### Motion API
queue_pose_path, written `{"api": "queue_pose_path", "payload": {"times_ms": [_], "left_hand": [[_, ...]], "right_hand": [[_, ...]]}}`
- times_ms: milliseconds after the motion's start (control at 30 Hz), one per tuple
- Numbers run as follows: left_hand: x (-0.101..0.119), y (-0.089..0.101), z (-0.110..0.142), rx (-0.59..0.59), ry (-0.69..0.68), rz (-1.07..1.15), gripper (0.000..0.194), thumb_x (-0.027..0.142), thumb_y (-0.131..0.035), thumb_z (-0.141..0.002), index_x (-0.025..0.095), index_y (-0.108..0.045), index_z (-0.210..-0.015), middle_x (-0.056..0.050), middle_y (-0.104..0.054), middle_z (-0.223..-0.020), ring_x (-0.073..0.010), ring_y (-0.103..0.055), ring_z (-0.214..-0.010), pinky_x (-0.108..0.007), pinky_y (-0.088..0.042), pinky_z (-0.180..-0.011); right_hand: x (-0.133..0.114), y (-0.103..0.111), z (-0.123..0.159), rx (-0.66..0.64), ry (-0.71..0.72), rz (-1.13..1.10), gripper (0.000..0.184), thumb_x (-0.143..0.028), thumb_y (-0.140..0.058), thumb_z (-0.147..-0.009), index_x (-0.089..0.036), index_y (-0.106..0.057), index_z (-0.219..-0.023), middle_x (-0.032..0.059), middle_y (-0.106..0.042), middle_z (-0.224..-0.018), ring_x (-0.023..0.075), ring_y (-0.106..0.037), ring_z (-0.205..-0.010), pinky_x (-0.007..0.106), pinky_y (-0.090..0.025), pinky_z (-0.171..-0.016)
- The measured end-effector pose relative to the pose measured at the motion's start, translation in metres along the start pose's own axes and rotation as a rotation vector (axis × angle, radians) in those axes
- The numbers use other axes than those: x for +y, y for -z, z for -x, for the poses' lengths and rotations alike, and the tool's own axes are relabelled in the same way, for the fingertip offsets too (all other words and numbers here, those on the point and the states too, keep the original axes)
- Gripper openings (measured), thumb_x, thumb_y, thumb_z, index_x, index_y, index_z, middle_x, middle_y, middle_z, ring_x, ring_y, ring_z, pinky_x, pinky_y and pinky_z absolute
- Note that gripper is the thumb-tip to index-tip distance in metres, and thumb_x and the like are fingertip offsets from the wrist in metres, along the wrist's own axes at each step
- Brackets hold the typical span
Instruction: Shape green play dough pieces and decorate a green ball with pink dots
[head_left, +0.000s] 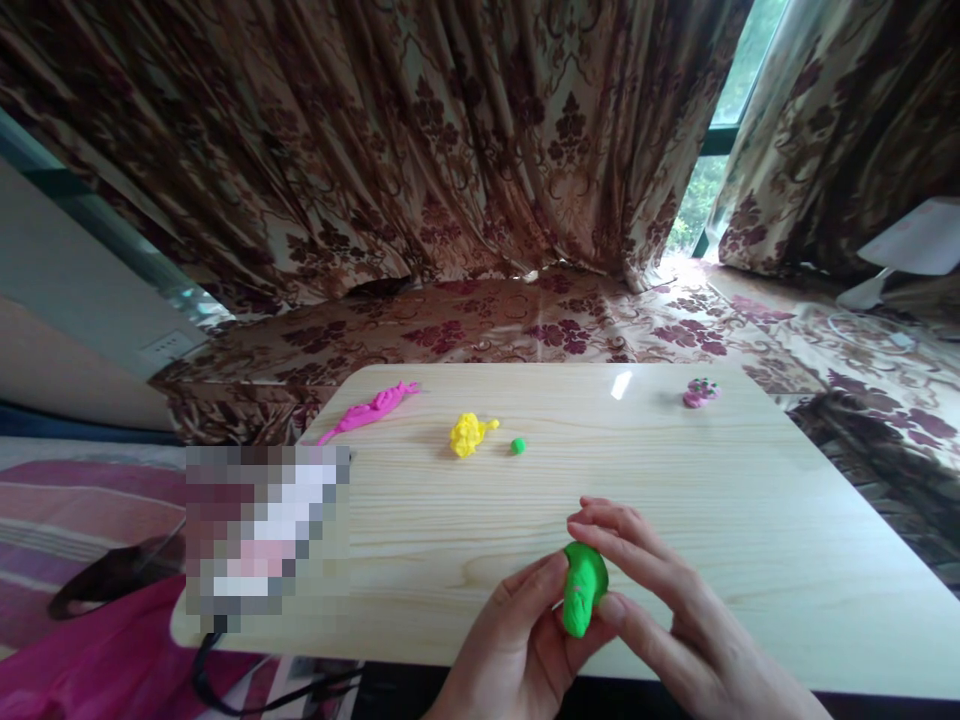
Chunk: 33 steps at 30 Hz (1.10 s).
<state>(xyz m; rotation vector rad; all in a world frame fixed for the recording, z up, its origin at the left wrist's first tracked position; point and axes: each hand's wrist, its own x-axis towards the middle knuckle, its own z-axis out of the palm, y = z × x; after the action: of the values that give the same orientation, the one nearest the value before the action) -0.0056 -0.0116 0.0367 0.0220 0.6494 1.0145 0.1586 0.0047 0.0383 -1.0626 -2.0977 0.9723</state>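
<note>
Centrally in the head view, at the near side of the bench (420, 560), a green clay-like piece (581, 590) is held just above the surface. The left hand (517, 640) grasps it from the left, thumb along its edge and fingers curled beneath. The right hand (675, 595) lies to its right, thumb against the right edge, other fingers extended past the far end; whether they pinch cannot be told. The long axis of the piece runs roughly near to far, its broader part at the far end; both hands are about equally close. Farther off lie a small green ball (518, 446), a yellow lump (466, 436) just left of it, an elongated pink piece (377, 407) at the far left, and a mottled pink piece (700, 393) at the far right. No container can be made out.
</note>
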Motion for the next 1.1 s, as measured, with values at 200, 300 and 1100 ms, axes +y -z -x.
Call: {"api": "queue_pose_path", "payload": {"times_ms": [200,300,1100], "left_hand": [[-0.001,0.004,-0.002,-0.022,-0.030,-0.074,0.012,0.019,-0.059,-0.079,0.011,-0.067,-0.083,-0.004,-0.065,-0.075,-0.0113,-0.061,-0.070,-0.024,-0.050,-0.070],[0.000,0.006,-0.003,-0.062,-0.051,-0.154,0.016,0.021,-0.060,-0.077,0.011,-0.068,-0.087,-0.006,-0.066,-0.079,-0.0134,-0.061,-0.071,-0.029,-0.049,-0.076],[0.003,-0.006,-0.003,0.104,-0.035,0.021,0.013,0.018,-0.058,-0.078,0.012,-0.064,-0.088,-0.007,-0.067,-0.083,-0.0156,-0.065,-0.076,-0.026,-0.053,-0.069]], "right_hand": [[-0.001,0.007,-0.003,-0.041,0.039,0.039,0.050,-0.031,-0.053,-0.085,-0.031,-0.038,-0.132,0.0025,-0.033,-0.139,0.0258,-0.020,-0.133,0.043,-0.026,-0.107],[0.000,0.007,0.000,-0.030,-0.050,-0.043,0.041,-0.032,-0.040,-0.091,-0.033,-0.038,-0.132,-0.0001,-0.030,-0.142,0.0233,-0.021,-0.133,0.043,-0.024,-0.107],[0.004,0.000,-0.002,-0.054,-0.036,0.036,0.049,-0.030,-0.045,-0.090,-0.035,-0.029,-0.135,-0.0015,-0.025,-0.144,0.0200,-0.018,-0.134,0.041,-0.023,-0.108]]}}
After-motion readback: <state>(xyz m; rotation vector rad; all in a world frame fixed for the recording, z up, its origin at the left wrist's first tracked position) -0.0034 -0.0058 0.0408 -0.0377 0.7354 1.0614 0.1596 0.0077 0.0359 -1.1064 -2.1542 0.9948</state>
